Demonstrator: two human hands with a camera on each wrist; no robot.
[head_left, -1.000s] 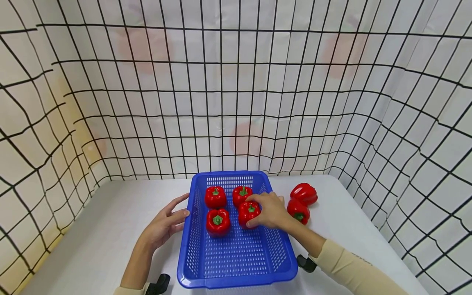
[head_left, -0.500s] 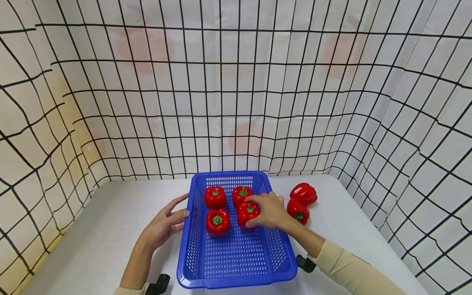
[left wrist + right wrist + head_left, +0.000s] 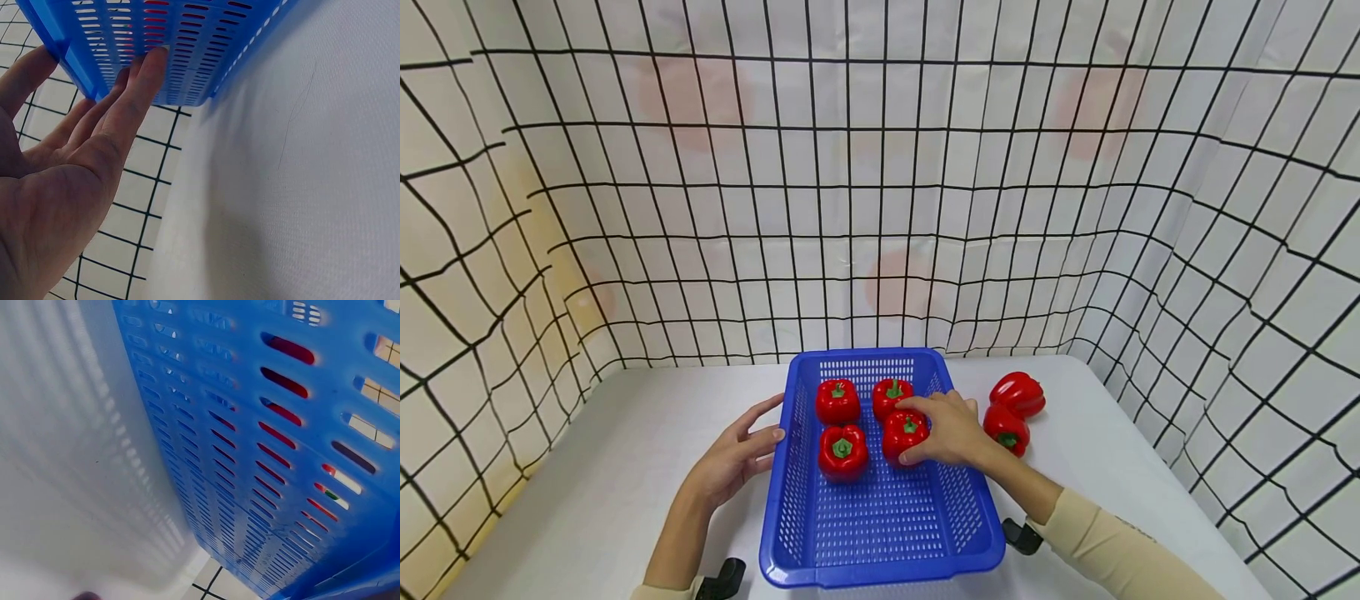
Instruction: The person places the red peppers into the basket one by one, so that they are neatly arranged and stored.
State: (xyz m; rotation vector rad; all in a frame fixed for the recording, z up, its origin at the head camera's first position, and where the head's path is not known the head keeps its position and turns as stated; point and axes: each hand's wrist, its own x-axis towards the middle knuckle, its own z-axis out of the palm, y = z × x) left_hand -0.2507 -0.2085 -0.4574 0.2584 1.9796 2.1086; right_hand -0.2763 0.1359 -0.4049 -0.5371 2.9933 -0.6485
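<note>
Inside a blue slotted plastic basket [image 3: 880, 575], my right hand [image 3: 953, 427] grips a red bell pepper [image 3: 906, 437] with a green stem, thumb at its near side and fingers at its far side. Right behind it sits another red bell pepper [image 3: 891, 397]. On the basket's left half stand two more, a far bell pepper [image 3: 838, 402] and a near bell pepper [image 3: 843, 452]. My left hand [image 3: 741, 457] rests against the basket's left wall, its fingers extended along the slots in the left wrist view. Only the basket wall [image 3: 244, 450] with red showing through fills most of the right wrist view.
Two red bell peppers lie outside the basket on the right, one behind [image 3: 1018, 394] and one in front [image 3: 1007, 430], touching each other. The white table [image 3: 647, 433] extends to both sides. A black wire grid [image 3: 850, 208] encloses the back and sides.
The bell pepper in my right hand has shifted very slightly left within the basket, the hand moving with it. My left hand and the other peppers stay where they were.
</note>
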